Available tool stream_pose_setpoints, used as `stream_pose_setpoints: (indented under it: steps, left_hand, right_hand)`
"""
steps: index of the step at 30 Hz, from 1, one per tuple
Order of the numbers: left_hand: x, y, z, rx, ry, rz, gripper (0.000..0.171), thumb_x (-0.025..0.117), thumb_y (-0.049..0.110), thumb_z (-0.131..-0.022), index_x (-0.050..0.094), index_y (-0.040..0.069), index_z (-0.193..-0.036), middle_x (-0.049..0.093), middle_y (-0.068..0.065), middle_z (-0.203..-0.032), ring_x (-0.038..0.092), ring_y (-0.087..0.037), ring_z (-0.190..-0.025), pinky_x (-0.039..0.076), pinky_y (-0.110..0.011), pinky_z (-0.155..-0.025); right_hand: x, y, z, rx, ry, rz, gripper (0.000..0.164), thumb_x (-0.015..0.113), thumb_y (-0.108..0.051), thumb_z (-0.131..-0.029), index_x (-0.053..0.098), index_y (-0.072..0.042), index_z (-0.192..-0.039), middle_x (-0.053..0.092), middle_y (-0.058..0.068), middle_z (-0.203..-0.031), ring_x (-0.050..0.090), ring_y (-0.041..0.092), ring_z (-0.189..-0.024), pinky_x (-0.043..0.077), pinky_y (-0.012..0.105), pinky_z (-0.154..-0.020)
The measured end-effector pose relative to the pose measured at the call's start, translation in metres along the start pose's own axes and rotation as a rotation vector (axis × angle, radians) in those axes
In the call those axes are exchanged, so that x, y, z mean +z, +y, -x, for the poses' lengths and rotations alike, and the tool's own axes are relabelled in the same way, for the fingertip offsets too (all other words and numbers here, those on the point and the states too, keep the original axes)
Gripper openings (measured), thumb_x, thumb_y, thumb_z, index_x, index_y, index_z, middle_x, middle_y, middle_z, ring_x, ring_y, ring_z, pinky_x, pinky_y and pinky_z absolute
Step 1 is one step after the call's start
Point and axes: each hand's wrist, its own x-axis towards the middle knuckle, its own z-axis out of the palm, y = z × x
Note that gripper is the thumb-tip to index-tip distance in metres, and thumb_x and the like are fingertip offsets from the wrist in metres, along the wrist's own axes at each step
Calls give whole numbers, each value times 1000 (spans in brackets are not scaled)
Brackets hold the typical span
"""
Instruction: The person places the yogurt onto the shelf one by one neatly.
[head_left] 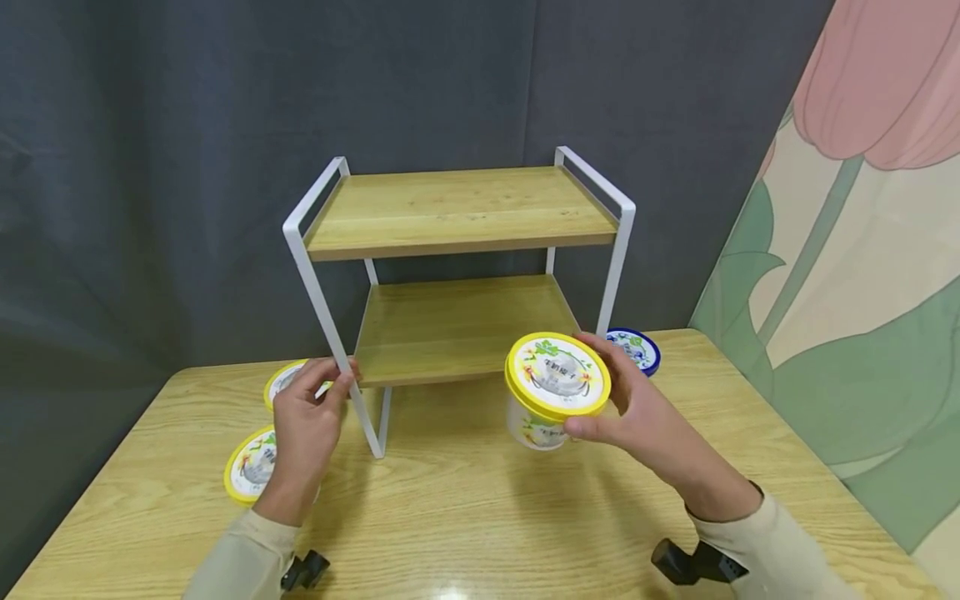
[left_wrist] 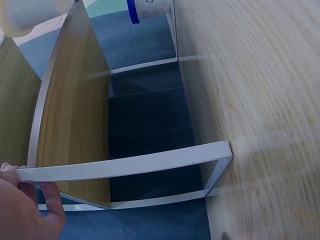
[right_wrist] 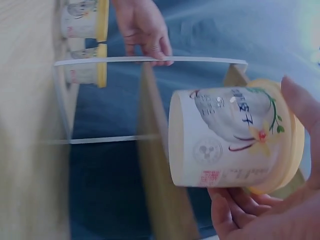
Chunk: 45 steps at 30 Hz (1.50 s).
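Note:
My right hand point(head_left: 652, 421) holds a white tub with a yellow lid point(head_left: 558, 377), lid upward, in front of the lower shelf's right part. In the right wrist view the tub point(right_wrist: 220, 140) is clear of the shelf, with the thumb at its lid and fingers around its side. On the left, my left hand point(head_left: 306, 429) pinches the white metal frame of a two-tier wooden rack point(head_left: 465, 208) beside the lower board. The left wrist view shows thumb and fingers on either side of that frame point(left_wrist: 120, 167).
Two more yellow-lidded tubs point(head_left: 251, 471) stand left of the rack, partly hidden by my left hand. A blue-lidded tub point(head_left: 637, 350) stands behind my right hand. Everything rests on a wooden table point(head_left: 465, 517), with a dark curtain point(head_left: 450, 83) behind.

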Motion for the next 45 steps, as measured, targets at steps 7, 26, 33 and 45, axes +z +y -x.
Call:
stream_pose_setpoints:
  steps: [7,26,33,45]
  left_hand:
    - [1,0,1,-17,6,11,14,67,-6,-90,73,-7,-102,64,11,-84,61,-1,-83,54,-11,-72]
    - [2,-3,3,-13,1,5,15,66,-6,-90,72,-7,-103,65,-1,-89,60,-3,-86,56,-12,-78]
    - [1,-2,3,0,0,-3,15,66,-3,-91,73,-6,-104,63,-1,-89,60,-3,-87,55,-12,-81]
    - [2,-4,3,6,6,31,17,66,-3,-92,72,-8,-106,62,0,-88,59,-3,-86,56,-13,-82]
  right_hand:
    - [6,-14,-9,-15,88,-3,84,76,-23,-88,24,-18,-154,40,3,-151,32,32,-145,19,71,-116]
    - [17,4,-22,-132,162,-36,80,65,-21,-97,14,-21,-159,30,10,-158,22,35,-151,12,69,-119]
    - [27,5,-28,-122,208,-123,71,57,-22,-101,14,-27,-158,30,7,-158,29,34,-147,21,65,-119]
    - [40,-6,-47,-89,250,-147,75,53,-32,-103,4,-20,-158,27,6,-159,29,23,-148,29,52,-120]
